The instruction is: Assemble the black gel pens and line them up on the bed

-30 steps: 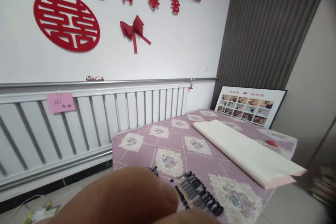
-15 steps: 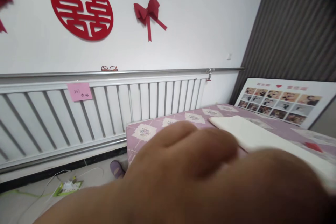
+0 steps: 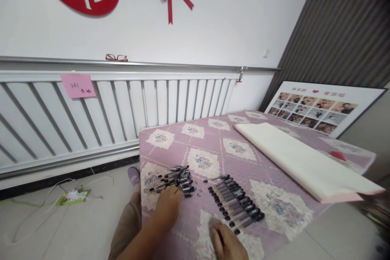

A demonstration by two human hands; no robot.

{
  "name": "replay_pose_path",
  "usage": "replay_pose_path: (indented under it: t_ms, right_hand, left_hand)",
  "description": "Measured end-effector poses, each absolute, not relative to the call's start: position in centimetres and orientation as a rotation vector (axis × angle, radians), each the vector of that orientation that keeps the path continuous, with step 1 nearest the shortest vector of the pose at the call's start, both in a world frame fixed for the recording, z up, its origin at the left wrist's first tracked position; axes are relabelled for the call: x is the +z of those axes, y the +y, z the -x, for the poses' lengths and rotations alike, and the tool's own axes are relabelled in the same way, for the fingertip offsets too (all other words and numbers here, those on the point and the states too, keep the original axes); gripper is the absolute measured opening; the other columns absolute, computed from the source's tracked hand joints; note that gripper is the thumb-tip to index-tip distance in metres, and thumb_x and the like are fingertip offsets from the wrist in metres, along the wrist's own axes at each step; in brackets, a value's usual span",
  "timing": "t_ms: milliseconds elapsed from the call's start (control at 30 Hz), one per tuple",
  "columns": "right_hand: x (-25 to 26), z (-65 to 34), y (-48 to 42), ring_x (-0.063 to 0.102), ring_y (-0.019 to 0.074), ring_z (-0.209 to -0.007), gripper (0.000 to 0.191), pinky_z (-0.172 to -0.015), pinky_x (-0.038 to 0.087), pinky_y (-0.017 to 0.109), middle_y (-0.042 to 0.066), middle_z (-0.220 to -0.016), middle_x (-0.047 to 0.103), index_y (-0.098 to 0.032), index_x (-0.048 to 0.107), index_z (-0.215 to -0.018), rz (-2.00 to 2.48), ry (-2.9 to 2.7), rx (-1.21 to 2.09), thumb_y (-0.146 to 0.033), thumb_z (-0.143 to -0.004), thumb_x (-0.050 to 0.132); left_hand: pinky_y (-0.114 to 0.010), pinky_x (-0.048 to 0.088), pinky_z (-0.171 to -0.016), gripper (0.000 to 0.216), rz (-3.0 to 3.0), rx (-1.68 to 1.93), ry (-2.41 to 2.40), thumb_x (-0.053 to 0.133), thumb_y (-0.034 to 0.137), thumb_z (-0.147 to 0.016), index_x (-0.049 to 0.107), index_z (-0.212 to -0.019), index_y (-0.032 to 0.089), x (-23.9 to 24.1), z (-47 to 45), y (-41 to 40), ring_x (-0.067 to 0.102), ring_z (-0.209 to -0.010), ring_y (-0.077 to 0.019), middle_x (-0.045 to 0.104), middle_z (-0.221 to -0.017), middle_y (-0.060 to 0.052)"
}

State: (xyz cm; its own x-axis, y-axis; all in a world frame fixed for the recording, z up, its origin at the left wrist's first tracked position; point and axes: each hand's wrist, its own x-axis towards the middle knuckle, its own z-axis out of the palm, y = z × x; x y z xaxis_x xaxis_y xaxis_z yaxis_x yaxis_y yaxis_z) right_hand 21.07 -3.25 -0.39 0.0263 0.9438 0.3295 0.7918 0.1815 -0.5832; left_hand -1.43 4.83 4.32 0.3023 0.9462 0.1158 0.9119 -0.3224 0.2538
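My left hand point(image 3: 168, 207) is at the near edge of a jumbled pile of pens point(image 3: 179, 178) with dark ends, its fingers curled down against them. Whatever is under those fingers is hidden. To the right, several clear-barrelled pens point(image 3: 237, 199) lie side by side in a slanting row. Small black caps point(image 3: 221, 207) line up by their left ends. Just below the row, my right hand point(image 3: 228, 243) is closed, thumb against the curled fingers; I cannot make out anything inside it. Tiny loose pieces point(image 3: 199, 191) lie between pile and row.
A purple patterned cloth point(image 3: 210, 138) covers the table. A large cream sheet point(image 3: 292, 158) and a framed photo board point(image 3: 317, 109) are at the right. A white radiator point(image 3: 128, 105) runs along the wall. On the floor at left is a power strip point(image 3: 73, 197) with cables.
A large blurred hand that blocked the lower view has gone from in front of the camera. The view has tilted down, bringing both hands and the pens into sight.
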Motion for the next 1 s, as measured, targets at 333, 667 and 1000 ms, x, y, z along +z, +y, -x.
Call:
replay_pose_path:
  t_ms: [333, 667, 1000]
  right_hand:
    - [0.6, -17.9, 2.6, 0.065, 0.0183, -0.084, 0.027, -0.079, 0.05, 0.027, 0.007, -0.087, 0.069, -0.02, 0.067, -0.089, 1.515, -1.762, 0.322, -0.024, -0.084, 0.041]
    - [0.2, -16.3, 4.8, 0.063, 0.0177, -0.083, 0.027, -0.069, 0.045, 0.024, 0.006, -0.098, 0.066, -0.025, 0.065, -0.101, 1.821, -1.887, 0.118, -0.024, -0.087, 0.043]
    - [0.3, -16.6, 4.2, 0.062, 0.0198, -0.084, 0.022, -0.075, 0.045, 0.028, 0.006, -0.089, 0.066, -0.022, 0.065, -0.087, 1.721, -1.83, 0.202, -0.027, -0.087, 0.044]
  left_hand:
    - [-0.034, 0.036, -0.085, 0.016, -2.314, 0.542, 1.906, 0.051, 0.019, -0.088, 0.063, -0.097, 0.024, 0.9, 0.7, 3.6, 0.05, -0.096, -0.0212, 0.057, -0.096, -0.003]
    - [-0.035, 0.034, -0.086, 0.009, -2.349, 0.529, 1.823, 0.054, 0.022, -0.087, 0.062, -0.09, 0.022, 0.4, 0.7, 3.8, 0.05, -0.097, -0.0217, 0.058, -0.095, -0.003]
    - [-0.034, 0.037, -0.084, 0.009, -2.334, 0.624, 1.791, 0.051, 0.016, -0.083, 0.058, -0.085, 0.021, 0.2, 0.8, 3.0, 0.052, -0.094, -0.0216, 0.059, -0.093, -0.003]
